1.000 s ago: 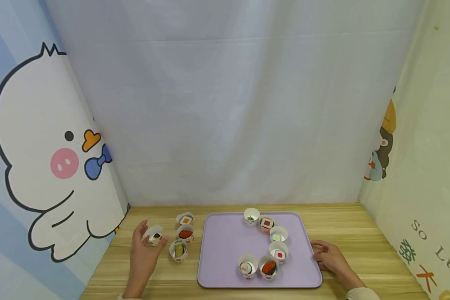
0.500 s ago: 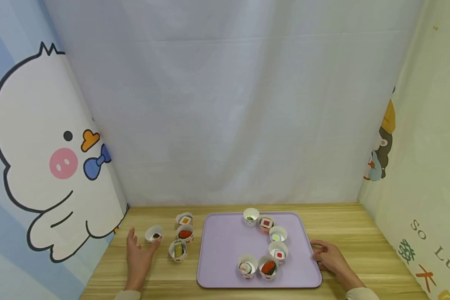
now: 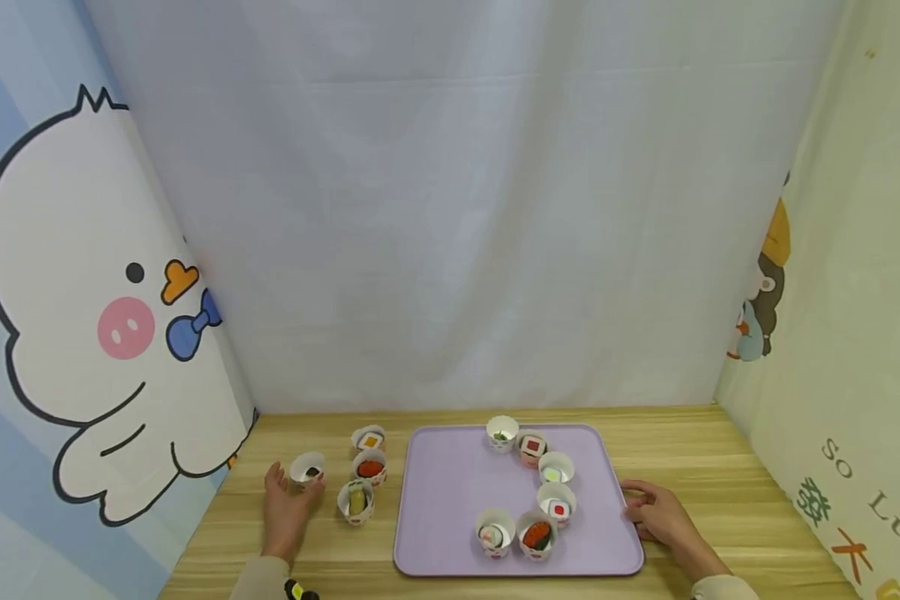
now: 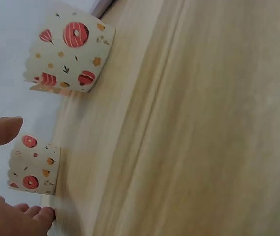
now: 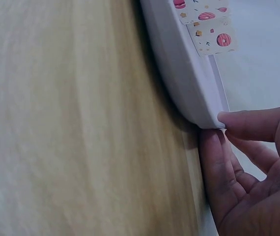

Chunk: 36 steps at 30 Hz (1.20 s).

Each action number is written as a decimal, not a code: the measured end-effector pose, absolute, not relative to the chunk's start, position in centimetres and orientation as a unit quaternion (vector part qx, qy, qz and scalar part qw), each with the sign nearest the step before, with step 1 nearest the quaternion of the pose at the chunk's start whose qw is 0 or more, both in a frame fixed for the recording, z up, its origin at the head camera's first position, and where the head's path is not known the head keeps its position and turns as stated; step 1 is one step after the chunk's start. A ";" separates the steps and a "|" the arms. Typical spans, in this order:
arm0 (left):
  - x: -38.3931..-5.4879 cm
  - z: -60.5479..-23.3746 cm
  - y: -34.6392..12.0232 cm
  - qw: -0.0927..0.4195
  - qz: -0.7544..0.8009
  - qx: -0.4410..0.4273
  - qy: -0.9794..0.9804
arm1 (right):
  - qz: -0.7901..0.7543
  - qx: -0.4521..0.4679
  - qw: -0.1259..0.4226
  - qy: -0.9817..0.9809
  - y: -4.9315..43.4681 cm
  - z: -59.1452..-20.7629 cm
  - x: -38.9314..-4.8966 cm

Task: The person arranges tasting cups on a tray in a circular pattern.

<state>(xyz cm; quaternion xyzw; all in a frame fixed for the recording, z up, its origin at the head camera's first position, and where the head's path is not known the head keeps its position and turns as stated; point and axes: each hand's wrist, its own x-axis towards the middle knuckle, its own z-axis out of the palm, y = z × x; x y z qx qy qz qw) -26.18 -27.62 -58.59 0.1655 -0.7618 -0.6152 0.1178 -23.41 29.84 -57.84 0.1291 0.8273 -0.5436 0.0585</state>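
My left hand (image 3: 288,510) stands just in front of a paper baking cup (image 3: 307,468) that holds a small piece with a dark top. Thumb and fingers are spread on either side of this cup (image 4: 34,164) in the left wrist view, and a gap shows between thumb and cup. At the right, my right hand (image 3: 662,515) pinches the rim of a lilac tray (image 3: 442,500); the right wrist view has the thumb over the tray edge (image 5: 206,105) and the fingers below it. Several paper cups with toy sushi pieces, one a red-topped sushi (image 3: 537,536), stand on the tray.
Left of the tray, on the wooden table (image 3: 682,442), are a cup with a yellow-green piece (image 3: 356,501), a cup with a red-topped piece (image 3: 371,468) and a cup with an orange-centred square (image 3: 369,439). A pale curtain (image 3: 457,250) hangs behind the table.
My left hand drew back from around the dark-topped piece's cup, then came in again closer to its front. That cup stayed on the table. The right hand and the tray have not moved.
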 end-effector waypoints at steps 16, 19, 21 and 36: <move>-27.7 -58.8 -27.5 0.115 -0.591 0.162 -0.782 | -0.552 0.128 0.051 0.823 30.1 -57.7 -23.7; -27.8 -58.8 -27.4 0.113 -0.581 0.163 -0.789 | -0.550 0.127 0.050 0.824 30.1 -57.6 -23.7; -27.9 -58.8 -27.4 0.113 -0.579 0.160 -0.791 | -0.550 0.127 0.050 0.824 30.1 -57.5 -23.7; -28.3 -59.9 -27.9 0.142 -0.573 0.184 -0.786 | -0.553 0.126 0.041 0.823 29.8 -58.1 -23.4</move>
